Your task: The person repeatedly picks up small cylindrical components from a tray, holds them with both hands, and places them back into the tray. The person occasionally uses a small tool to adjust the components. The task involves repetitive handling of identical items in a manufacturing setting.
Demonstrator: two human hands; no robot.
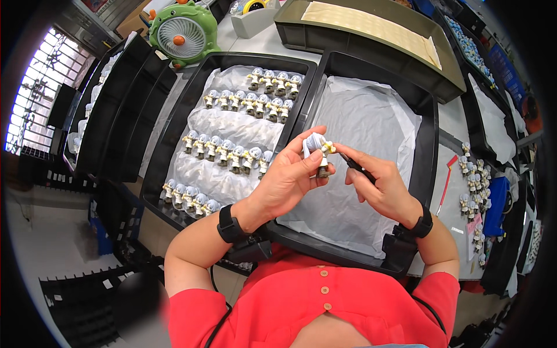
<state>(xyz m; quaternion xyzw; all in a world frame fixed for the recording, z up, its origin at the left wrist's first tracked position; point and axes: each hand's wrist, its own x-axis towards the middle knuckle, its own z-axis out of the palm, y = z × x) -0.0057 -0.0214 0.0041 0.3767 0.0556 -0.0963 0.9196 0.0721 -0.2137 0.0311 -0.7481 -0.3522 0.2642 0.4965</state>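
Over the lined tray at the centre, my left hand (285, 181) pinches a small figurine (322, 165) with pale bluish-white hair, a white and yellow outfit and dark legs. It is held upright between thumb and fingers. My right hand (384, 191) closes round a slim black-handled tool (358, 167), whose tip points toward the figurine's side; its exact kind is hard to make out. Whether the tip touches the figurine cannot be told. Beneath both hands lies a black tray (428, 145) lined with crumpled white paper (354, 203).
Left of it, another black tray (210, 61) holds several rows of similar figurines (223, 149) on white padding. A green fan (184, 35) and a large olive bin (371, 36) stand behind. At right lie a red stick-like tool (447, 182), more figurines (476, 180) and a blue object (498, 206).
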